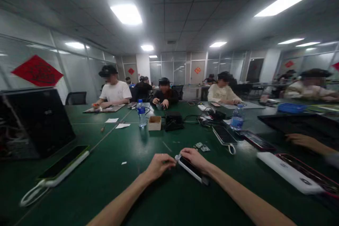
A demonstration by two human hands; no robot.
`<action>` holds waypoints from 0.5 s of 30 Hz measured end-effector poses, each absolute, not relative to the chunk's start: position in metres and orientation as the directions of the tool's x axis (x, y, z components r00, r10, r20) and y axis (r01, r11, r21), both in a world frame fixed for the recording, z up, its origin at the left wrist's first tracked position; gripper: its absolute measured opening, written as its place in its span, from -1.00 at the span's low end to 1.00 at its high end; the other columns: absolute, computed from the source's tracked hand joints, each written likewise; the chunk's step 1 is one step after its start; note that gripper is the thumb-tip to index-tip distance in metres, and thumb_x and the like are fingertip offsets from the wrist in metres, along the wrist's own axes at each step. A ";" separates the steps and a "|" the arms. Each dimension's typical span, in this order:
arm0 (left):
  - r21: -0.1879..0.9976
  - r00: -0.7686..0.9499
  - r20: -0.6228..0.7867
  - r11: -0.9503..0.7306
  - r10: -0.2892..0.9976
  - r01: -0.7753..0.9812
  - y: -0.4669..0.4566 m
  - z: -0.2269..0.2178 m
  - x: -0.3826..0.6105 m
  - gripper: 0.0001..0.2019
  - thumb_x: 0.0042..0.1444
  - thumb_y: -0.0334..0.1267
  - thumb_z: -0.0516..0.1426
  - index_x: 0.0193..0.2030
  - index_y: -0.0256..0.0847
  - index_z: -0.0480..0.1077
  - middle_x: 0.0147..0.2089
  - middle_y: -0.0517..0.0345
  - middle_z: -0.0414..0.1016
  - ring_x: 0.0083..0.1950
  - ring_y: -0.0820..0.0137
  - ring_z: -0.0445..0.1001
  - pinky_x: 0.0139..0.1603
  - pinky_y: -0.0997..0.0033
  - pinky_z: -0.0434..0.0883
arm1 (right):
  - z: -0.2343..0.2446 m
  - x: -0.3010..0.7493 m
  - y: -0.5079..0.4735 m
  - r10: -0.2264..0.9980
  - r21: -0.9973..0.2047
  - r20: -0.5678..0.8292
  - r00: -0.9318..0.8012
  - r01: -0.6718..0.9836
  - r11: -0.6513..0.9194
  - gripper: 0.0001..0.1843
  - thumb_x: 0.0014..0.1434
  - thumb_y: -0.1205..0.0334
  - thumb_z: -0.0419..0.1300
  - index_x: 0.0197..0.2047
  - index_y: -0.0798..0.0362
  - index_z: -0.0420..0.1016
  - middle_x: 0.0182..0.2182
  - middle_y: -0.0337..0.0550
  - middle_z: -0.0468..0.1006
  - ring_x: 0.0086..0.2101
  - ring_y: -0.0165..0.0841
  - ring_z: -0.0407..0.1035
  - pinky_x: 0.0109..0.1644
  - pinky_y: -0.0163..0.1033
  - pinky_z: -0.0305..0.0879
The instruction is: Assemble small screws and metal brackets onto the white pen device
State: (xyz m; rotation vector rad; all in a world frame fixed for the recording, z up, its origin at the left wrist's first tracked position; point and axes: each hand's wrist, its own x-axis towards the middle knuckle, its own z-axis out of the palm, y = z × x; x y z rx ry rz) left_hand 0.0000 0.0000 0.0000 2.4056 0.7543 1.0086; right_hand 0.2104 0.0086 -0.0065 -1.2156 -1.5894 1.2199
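Note:
On the green table just ahead of me lies a slim device (191,170) with a black top and white sides; its exact kind is unclear. My right hand (195,159) rests over its far half, fingers curled round the far end and covering part of the top. Close to that same end, my left hand (161,165) has thumb and fingers drawn together beside a small pale piece (177,157). Whether the fingertips grip that piece is too small to tell. Several small clear packets (203,147) lie just beyond my right hand.
A small cardboard box (154,123), a water bottle (141,113) and black cables (194,117) stand farther back. Phones and white power banks (290,173) lie at right, near another person's hand (307,143). A black computer case (39,120) is at left. Several people sit around.

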 end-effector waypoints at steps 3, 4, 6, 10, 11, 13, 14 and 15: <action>0.459 0.664 0.506 -0.823 0.551 0.334 0.001 -0.001 -0.002 -0.81 0.23 -0.24 0.09 -0.26 -0.25 0.52 -0.33 0.10 0.57 -0.36 0.48 0.50 -0.31 0.57 0.40 | -0.010 0.212 0.012 0.967 -0.962 0.049 -0.248 0.247 0.112 -0.72 0.06 0.07 0.13 -0.36 0.14 0.45 -0.52 -0.28 0.41 -0.47 -0.43 0.23 -0.36 -0.34 0.09; 0.409 0.690 0.500 -0.845 0.524 0.345 0.001 0.000 -0.003 -0.81 0.24 -0.26 0.08 -0.26 -0.24 0.51 -0.31 0.10 0.57 -0.32 0.47 0.50 -0.29 0.56 0.39 | -0.010 0.213 0.013 0.966 -0.959 0.055 -0.252 0.256 0.121 -0.73 0.07 0.07 0.13 -0.36 0.14 0.46 -0.51 -0.27 0.42 -0.46 -0.42 0.25 -0.36 -0.33 0.11; 0.283 0.744 0.478 -0.884 0.466 0.372 -0.001 0.005 -0.004 -0.81 0.25 -0.30 0.05 -0.24 -0.22 0.50 -0.25 0.11 0.56 -0.27 0.46 0.49 -0.24 0.54 0.36 | -0.009 0.214 0.013 0.962 -0.952 0.069 -0.263 0.272 0.143 -0.73 0.08 0.08 0.13 -0.35 0.13 0.46 -0.48 -0.24 0.46 -0.44 -0.40 0.28 -0.33 -0.32 0.14; -0.054 0.853 0.406 -0.924 0.327 0.380 -0.009 0.020 -0.003 -0.80 0.27 -0.41 -0.01 -0.23 -0.22 0.44 -0.27 0.15 0.54 -0.29 0.46 0.45 -0.23 0.47 0.28 | -0.006 0.214 0.010 0.957 -0.929 0.081 -0.278 0.326 0.174 -0.74 0.11 0.10 0.11 -0.33 0.13 0.47 -0.42 -0.19 0.50 -0.38 -0.36 0.34 -0.29 -0.31 0.19; -0.147 0.884 0.371 -0.922 0.284 0.357 -0.011 0.023 -0.002 -0.81 0.27 -0.42 -0.01 -0.24 -0.23 0.42 -0.30 0.15 0.53 -0.31 0.45 0.44 -0.25 0.45 0.27 | -0.005 0.214 0.010 0.955 -0.921 0.088 -0.282 0.343 0.186 -0.74 0.11 0.11 0.10 -0.32 0.14 0.47 -0.42 -0.18 0.50 -0.37 -0.36 0.34 -0.29 -0.31 0.19; -0.303 0.932 0.295 -0.904 0.213 0.302 -0.014 0.028 0.001 -0.83 0.27 -0.42 0.00 -0.28 -0.25 0.39 -0.36 0.15 0.49 -0.35 0.44 0.40 -0.29 0.42 0.23 | -0.005 0.212 0.009 0.954 -0.901 0.099 -0.283 0.383 0.207 -0.75 0.12 0.14 0.10 -0.31 0.15 0.47 -0.42 -0.17 0.50 -0.39 -0.36 0.34 -0.31 -0.31 0.18; -0.358 0.946 0.262 -0.892 0.189 0.277 -0.015 0.029 0.002 -0.84 0.26 -0.41 0.00 -0.30 -0.25 0.37 -0.37 0.16 0.48 -0.37 0.43 0.39 -0.30 0.40 0.22 | -0.005 0.212 0.008 0.955 -0.890 0.102 -0.280 0.403 0.213 -0.76 0.12 0.16 0.09 -0.32 0.16 0.48 -0.44 -0.17 0.50 -0.41 -0.37 0.33 -0.33 -0.32 0.17; -0.395 0.956 0.238 -0.881 0.174 0.259 -0.016 0.030 0.004 -0.84 0.26 -0.41 0.01 -0.33 -0.25 0.36 -0.39 0.16 0.47 -0.38 0.43 0.37 -0.31 0.39 0.21 | -0.005 0.211 0.008 0.956 -0.879 0.104 -0.273 0.425 0.216 -0.76 0.12 0.17 0.09 -0.32 0.17 0.48 -0.45 -0.17 0.49 -0.42 -0.38 0.32 -0.36 -0.33 0.16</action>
